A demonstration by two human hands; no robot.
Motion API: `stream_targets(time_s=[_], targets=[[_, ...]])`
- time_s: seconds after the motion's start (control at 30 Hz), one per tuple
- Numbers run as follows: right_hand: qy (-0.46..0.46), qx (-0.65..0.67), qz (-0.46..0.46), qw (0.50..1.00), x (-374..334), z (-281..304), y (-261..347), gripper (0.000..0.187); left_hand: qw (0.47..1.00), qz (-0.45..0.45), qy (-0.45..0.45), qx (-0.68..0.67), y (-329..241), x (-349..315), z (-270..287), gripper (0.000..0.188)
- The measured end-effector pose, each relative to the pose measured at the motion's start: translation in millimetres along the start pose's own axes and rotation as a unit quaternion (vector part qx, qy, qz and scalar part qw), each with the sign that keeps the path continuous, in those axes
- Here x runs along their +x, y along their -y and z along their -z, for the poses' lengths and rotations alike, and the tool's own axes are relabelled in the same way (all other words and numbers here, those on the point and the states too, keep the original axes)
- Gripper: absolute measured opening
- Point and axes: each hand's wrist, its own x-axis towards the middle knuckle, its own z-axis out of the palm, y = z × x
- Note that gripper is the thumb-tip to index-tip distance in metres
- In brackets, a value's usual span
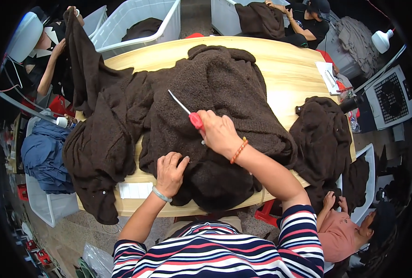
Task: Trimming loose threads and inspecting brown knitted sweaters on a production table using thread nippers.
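Observation:
A large dark brown knit garment (210, 88) lies bunched over the middle of the table (122, 59). My right hand (220, 133) is closed round the red handle of a thin tool (180, 102) with a long, slightly curved metal shaft. The shaft points up and left over the knit; I cannot tell whether its tip touches. Closer to me, my left hand (169, 174) has its fingers curled onto the garment's near edge, thumb against the cloth. A white paper (135, 190) lies left of that hand.
More brown garments lie at the left (105, 132) and right (320, 134) of the table. Co-workers sit around it; one at the far left (51, 69) lifts brown cloth. White plastic bins (171, 23) stand about. A blue garment pile (46, 155) is at the left.

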Motion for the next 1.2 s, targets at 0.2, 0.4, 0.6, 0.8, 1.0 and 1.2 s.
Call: stream_targets(time_s=[0.2, 0.4, 0.6, 0.8, 1.0, 1.2], targets=[[-0.159, 0.119, -0.128, 0.972, 67, 68, -70, 0.028, 0.999, 0.010, -0.044, -0.021, 2, -5, 4, 0.030], [-0.179, -0.069, -0.250, 0.949, 45, 131, -196, 0.036, 0.991, -0.031, 0.035, -0.125, -17, 7, 27, 0.044], [-0.124, 0.013, -0.309, 0.943, -55, 122, -173, 0.032, 0.968, 0.037, -0.072, -0.237, -8, 59, 10, 0.048], [-0.099, 0.095, -0.208, 0.968, -132, 116, -105, 0.033, 0.967, 0.059, -0.030, -0.247, -13, 116, -28, 0.044], [0.107, 0.074, -0.191, 0.973, -159, 114, -23, 0.034, 0.981, 0.032, 0.012, -0.189, -13, 128, -69, 0.013], [0.180, 0.020, -0.192, 0.965, -153, 109, 0, 0.026, 0.953, 0.084, 0.030, -0.290, 3, 128, -77, 0.010]])
